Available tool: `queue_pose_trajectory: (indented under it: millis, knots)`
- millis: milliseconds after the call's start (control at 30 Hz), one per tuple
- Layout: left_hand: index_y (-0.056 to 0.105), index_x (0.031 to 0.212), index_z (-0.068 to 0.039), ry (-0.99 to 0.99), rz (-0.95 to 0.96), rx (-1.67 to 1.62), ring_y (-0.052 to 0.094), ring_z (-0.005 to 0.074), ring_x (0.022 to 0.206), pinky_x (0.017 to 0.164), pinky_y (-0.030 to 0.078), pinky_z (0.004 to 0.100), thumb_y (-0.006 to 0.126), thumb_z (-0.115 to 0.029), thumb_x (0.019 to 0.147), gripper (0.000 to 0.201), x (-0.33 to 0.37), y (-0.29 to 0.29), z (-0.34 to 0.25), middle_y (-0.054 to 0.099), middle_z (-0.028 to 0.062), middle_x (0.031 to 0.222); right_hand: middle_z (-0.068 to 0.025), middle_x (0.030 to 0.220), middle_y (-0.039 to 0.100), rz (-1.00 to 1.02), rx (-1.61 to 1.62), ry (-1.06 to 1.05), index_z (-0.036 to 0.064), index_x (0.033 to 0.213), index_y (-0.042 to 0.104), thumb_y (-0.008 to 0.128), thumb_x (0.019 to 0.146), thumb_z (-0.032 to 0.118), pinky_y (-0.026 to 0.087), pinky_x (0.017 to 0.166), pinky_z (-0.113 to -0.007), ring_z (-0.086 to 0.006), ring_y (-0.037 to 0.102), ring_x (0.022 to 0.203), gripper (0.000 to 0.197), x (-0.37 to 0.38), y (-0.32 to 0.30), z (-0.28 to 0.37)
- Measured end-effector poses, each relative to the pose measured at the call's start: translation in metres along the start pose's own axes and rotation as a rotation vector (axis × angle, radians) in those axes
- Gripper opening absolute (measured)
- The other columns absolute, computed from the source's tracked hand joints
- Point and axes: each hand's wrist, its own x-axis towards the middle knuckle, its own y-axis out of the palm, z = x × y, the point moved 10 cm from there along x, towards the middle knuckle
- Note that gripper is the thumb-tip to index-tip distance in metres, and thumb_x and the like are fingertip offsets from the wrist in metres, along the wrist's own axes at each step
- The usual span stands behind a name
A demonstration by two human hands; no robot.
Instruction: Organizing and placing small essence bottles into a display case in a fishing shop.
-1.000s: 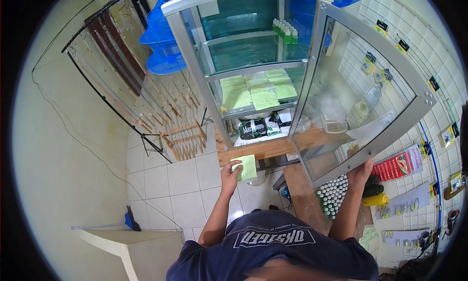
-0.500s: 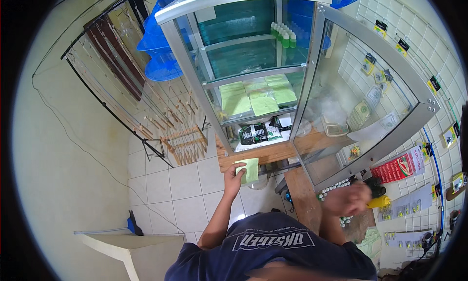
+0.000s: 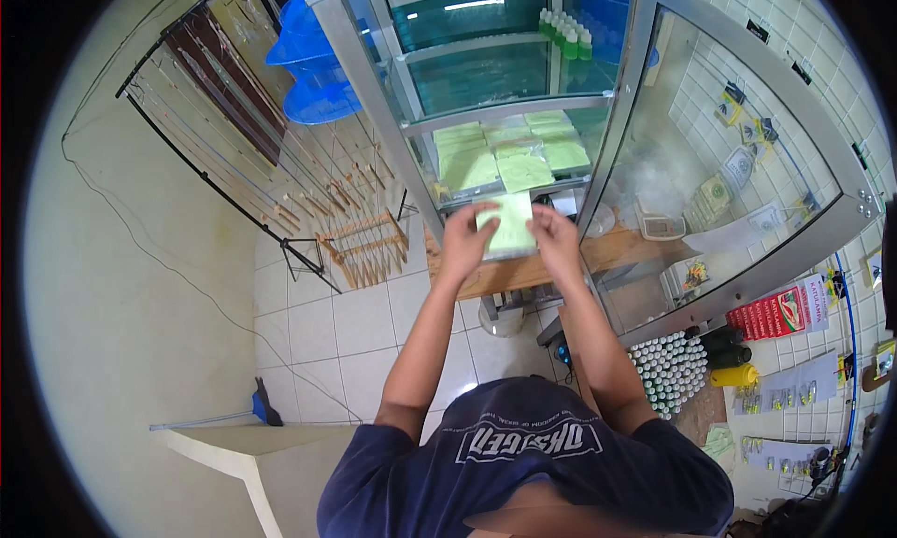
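Between my hands, in front of the open glass cabinet (image 3: 414,127), is a flat pale green packet (image 3: 509,225). Its exact kind cannot be made out. My left hand (image 3: 466,240) grips its left edge, with the thumb on the face. At the opposite edge, the fingers of my right hand (image 3: 556,243) are closed on the packet. Similar pale green packets (image 3: 467,169) lie in rows on the shelf just beyond. My hands partly hide the lower compartment.
The glass door (image 3: 738,183) stands swung out to the right. Small green bottles (image 3: 572,38) sit on the upper shelf. Many white-capped bottles (image 3: 668,375) stand by my right arm, beside a yellow bottle (image 3: 735,375). Rods on a rack (image 3: 215,178) are at the left.
My left hand has raised the green packet forward to the cabinet. My right hand has come from the bottles at the right to the packet's right edge. The view has shifted slightly.
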Motion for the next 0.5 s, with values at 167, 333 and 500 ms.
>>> queue_pose_trajectory:
  millis: [167, 333, 500]
  knots:
    - [0.066, 0.094, -0.003, 0.088, -0.242, 0.247, 0.048, 0.0121, 0.052, 0.051, 0.04, 0.0281, 0.071, -0.012, 0.071, 0.025, 0.079, -0.011, -0.015, 0.06, 0.007, 0.064, -0.0129, 0.075, 0.065, -0.149, -0.363, -0.217, 0.0013, 0.102, 0.062, 0.063, 0.078, 0.005, 0.048, 0.064, -0.03, -0.0197, 0.063, 0.068, 0.024, 0.083, 0.006, 0.049]
    - [0.068, 0.093, -0.004, -0.054, -0.197, 0.373, 0.063, 0.0209, 0.077, 0.072, 0.048, 0.0297, 0.068, -0.016, 0.074, 0.023, 0.16, 0.005, 0.03, 0.067, 0.0133, 0.088, -0.0124, 0.073, 0.065, -0.191, -0.636, -0.442, 0.0013, 0.087, 0.066, 0.061, 0.075, 0.007, 0.05, 0.066, -0.035, -0.0276, 0.064, 0.071, 0.014, 0.167, 0.014, 0.049]
    - [0.069, 0.089, -0.003, 0.232, -0.204, 0.546, 0.065, 0.0327, 0.079, 0.075, 0.051, 0.0352, 0.065, -0.009, 0.067, 0.023, 0.211, 0.005, 0.027, 0.066, 0.0206, 0.084, -0.0177, 0.093, 0.062, -0.185, -1.029, -0.532, 0.0037, 0.091, 0.066, 0.059, 0.073, 0.011, 0.047, 0.082, -0.04, -0.0329, 0.059, 0.091, 0.02, 0.212, 0.043, 0.043]
